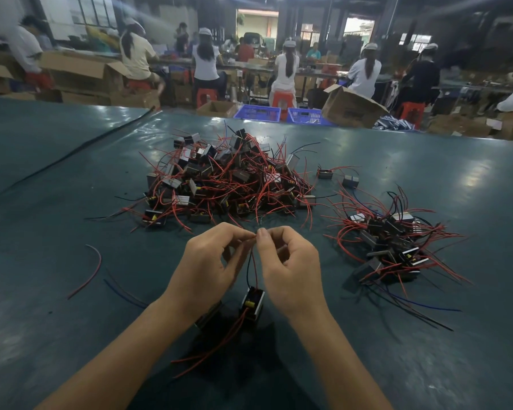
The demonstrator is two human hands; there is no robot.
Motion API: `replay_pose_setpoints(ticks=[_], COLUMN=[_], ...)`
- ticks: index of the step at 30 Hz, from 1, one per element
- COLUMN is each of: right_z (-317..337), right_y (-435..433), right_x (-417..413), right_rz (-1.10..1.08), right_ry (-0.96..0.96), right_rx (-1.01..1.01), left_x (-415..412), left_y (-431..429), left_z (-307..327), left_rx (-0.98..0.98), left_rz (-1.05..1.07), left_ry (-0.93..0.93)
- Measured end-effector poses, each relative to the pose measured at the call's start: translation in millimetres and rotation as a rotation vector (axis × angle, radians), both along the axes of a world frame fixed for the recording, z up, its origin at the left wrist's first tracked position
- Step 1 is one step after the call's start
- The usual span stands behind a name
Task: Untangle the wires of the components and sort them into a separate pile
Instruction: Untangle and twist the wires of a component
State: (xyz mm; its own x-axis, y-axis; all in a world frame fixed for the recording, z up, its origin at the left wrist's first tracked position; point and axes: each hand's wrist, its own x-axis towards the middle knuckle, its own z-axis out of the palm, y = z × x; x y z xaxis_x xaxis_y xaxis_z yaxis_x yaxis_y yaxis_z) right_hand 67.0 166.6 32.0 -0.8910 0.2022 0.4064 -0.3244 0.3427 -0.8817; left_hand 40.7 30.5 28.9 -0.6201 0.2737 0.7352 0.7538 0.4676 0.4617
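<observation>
- Fingertips (261,235): left hand (208,261) and right hand (288,270) each pinch the wires (254,272), tips nearly touching.
- Component (252,300): below them, near the worktop's (71,173) front edge; part leads gently, no tugging.
- Tangled heap (228,179): mid-worktop.
- Sorted pile (391,247): toward right edge, likely destination.

Bare forearms reach forward; left hand (211,261) and right hand (290,267) raised, fingertips nearly touching, each pinching wires (254,273) between thumb and forefinger.
</observation>
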Motion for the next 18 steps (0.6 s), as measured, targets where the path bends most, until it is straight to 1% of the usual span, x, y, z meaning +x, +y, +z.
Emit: replay_pose_setpoints(ticks=[5,11,13,16,18], right_z=[-1.4,-1.7,-1.9,-2.3,-0.8], right_y=[0.3,-1.1,-0.2,2.2,2.7], right_x=[2.3,5.3,4.1,1.1,0.3], right_rz=[-0.209,-0.313,-0.297,-0.199,-0.139], right_ry=[0.158,0.254,0.24,0.126,0.101], right_rx=[0.273,0.443,0.401,0.222,0.126], left_x=[2.3,1.2,-0.3,-1.6,-1.3], left_y=[-1.3,-2.3,-4.1,-4.7,-2.5], left_z=[0.5,1.6,0.9,-0.6,-0.7], left_rx=[-0.118,-0.138,-0.158,-0.173,-0.098], left_rz=[-0.005,0.007,0.001,0.005,0.005], left_ry=[0.063,0.047,0.054,0.066,0.023])
